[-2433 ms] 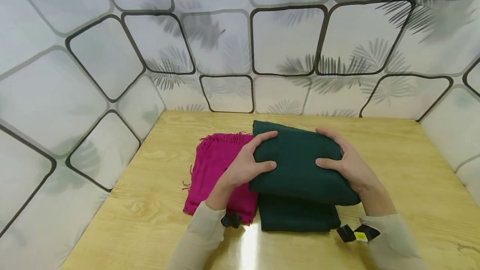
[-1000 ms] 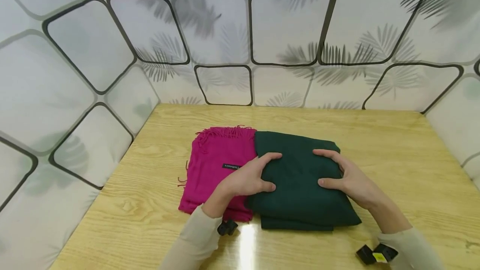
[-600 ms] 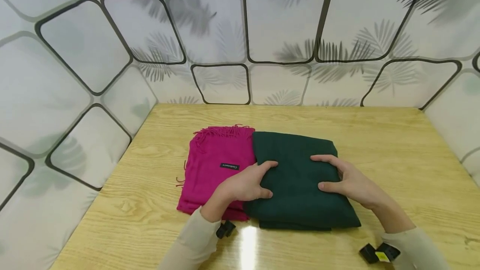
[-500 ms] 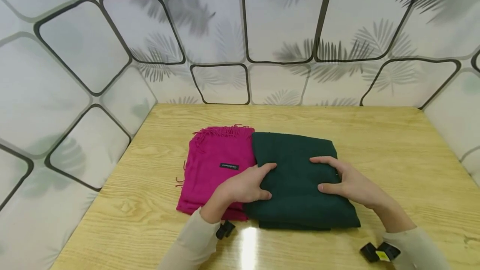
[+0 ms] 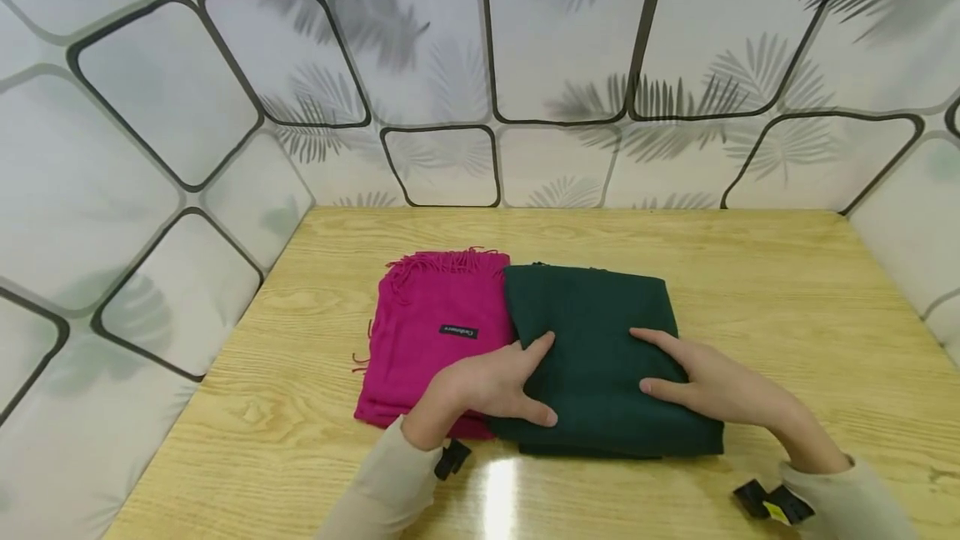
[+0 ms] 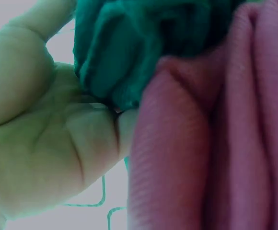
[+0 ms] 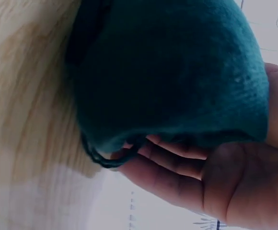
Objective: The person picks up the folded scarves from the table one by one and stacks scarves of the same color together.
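A folded dark green scarf (image 5: 600, 365) lies on the table. A second dark green layer shows under its front edge. My left hand (image 5: 487, 382) rests at its left side, index finger and thumb straight and spread on top. Its other fingers are hidden; in the left wrist view the palm stands beside the green cloth. On the right side my right hand (image 5: 723, 377) holds the scarf's edge, thumb and index on top. The right wrist view shows the other fingers bent along that edge, near a cord-like fringe. A folded magenta scarf (image 5: 420, 315) lies under my left forearm.
The magenta scarf has a black label (image 5: 459, 331) and a fringe at its back. Beyond the wooden table (image 5: 810, 315) hangs a patterned cloth wall (image 5: 562, 48), which also encloses both sides. A small black device (image 5: 452, 458) sits at my left wrist.
The dark green scarf has come down from above onto the lower green layer. Most recently my left thumb has slid forward over it, spreading that hand, and my right hand has shifted slightly right.
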`<action>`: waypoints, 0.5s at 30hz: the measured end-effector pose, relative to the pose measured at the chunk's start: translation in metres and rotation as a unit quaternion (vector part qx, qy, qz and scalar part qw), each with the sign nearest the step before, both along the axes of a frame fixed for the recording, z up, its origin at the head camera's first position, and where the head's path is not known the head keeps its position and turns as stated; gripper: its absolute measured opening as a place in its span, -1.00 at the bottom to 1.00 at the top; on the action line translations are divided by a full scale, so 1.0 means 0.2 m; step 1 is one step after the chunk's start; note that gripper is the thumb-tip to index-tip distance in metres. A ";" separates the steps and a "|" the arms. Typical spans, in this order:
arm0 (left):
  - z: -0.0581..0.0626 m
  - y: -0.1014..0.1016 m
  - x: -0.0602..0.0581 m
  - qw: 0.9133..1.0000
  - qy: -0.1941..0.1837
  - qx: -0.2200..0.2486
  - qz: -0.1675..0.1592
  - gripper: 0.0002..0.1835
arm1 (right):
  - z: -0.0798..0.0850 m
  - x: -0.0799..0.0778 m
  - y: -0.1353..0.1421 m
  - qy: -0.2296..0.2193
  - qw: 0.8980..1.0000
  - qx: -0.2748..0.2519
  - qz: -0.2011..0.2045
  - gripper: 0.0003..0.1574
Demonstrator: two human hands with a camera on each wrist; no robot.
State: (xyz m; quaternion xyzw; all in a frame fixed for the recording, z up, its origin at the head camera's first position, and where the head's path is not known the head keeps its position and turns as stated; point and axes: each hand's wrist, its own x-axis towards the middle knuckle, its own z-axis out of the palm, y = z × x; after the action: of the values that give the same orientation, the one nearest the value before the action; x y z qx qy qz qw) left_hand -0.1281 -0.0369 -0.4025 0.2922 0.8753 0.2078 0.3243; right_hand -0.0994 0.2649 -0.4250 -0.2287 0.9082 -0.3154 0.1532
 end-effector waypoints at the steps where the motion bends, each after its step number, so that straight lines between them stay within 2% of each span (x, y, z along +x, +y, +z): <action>1: 0.00 0.00 0.00 1.000 -0.001 -0.004 -0.002 0.11 | 0.00 0.00 0.00 -0.003 1.000 0.003 0.001 -0.07; 6: -0.03 0.04 0.01 1.000 0.013 -0.022 -0.005 0.16 | 0.00 0.01 -0.01 -0.008 1.000 0.006 0.006 -0.07; 15: -0.05 0.08 -0.03 0.999 0.026 -0.031 0.014 0.11 | -0.02 -0.01 0.00 -0.006 1.000 0.023 0.000 -0.06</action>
State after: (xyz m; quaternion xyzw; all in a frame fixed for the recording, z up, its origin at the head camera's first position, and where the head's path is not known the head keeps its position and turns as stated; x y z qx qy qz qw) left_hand -0.1343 -0.0208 -0.4122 0.2751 0.8935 0.1770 0.3076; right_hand -0.1006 0.2646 -0.4285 -0.2234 0.9142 -0.2960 0.1636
